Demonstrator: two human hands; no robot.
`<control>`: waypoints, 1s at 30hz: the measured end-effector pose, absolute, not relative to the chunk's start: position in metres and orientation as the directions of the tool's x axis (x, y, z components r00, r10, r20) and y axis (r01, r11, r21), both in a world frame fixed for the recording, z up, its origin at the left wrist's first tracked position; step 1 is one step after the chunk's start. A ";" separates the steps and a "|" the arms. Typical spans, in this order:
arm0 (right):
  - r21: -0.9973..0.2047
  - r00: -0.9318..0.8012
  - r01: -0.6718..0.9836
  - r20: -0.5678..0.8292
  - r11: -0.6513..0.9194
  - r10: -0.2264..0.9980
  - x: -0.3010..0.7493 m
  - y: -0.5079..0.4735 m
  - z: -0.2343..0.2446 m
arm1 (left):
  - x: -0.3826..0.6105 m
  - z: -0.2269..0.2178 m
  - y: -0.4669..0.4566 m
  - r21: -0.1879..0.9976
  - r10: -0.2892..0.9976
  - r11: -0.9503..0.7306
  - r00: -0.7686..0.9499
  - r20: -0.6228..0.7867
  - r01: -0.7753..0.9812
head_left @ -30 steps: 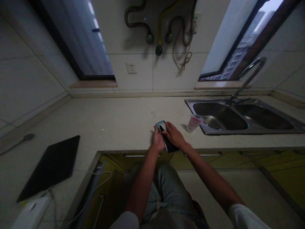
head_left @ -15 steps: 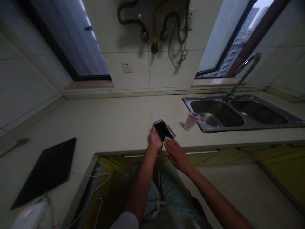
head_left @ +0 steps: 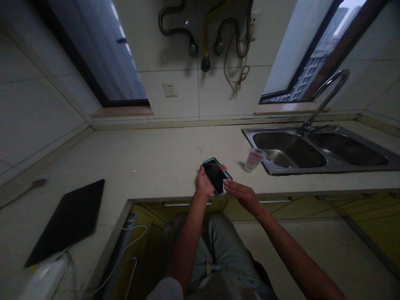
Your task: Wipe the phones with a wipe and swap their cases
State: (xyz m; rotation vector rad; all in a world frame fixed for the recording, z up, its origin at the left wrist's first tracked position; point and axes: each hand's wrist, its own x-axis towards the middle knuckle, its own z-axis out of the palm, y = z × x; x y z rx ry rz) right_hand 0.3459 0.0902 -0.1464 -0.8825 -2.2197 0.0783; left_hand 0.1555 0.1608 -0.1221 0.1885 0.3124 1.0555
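A smartphone (head_left: 214, 175) with a dark screen lies face up in my left hand (head_left: 203, 182), whose fingers wrap round it from the left and below. Something flat with a teal edge (head_left: 210, 160) shows behind the phone; whether it is a case or a separate thing I cannot tell. My right hand (head_left: 242, 192) is at the phone's lower right, its fingers pressed together on a small white wipe (head_left: 224, 186) that touches the screen. Most of the wipe is hidden under the fingers. To the right, a plastic cup (head_left: 253, 160) with pink print stands on the counter (head_left: 165, 162).
A double steel sink (head_left: 268, 170) with a curved faucet (head_left: 328, 89) is at the right. At the left lie a black flat panel (head_left: 67, 221), a white device (head_left: 46, 279) and a white cable (head_left: 134, 237). Drawers (head_left: 275, 206) sit below the counter's front edge.
My right hand has shifted right and turned, from lying across the phone's lower part to its right edge, uncovering more screen. The left hand still holds the phone. The view has shifted slightly.
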 end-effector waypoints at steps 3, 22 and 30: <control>-0.386 -0.455 0.554 0.602 0.738 0.656 0.357 0.093 -0.150 | 0.155 -0.122 0.161 0.301 0.876 0.483 0.453 -0.168 -0.822; -0.484 0.044 0.863 0.362 0.147 0.931 0.344 0.164 -0.106 | 0.152 -0.111 0.158 0.257 0.912 0.377 0.308 -0.271 -0.890; -0.664 -0.010 0.705 0.340 0.247 0.941 0.325 0.135 -0.104 | 0.155 -0.114 0.159 0.325 0.896 0.387 0.269 -0.353 -0.863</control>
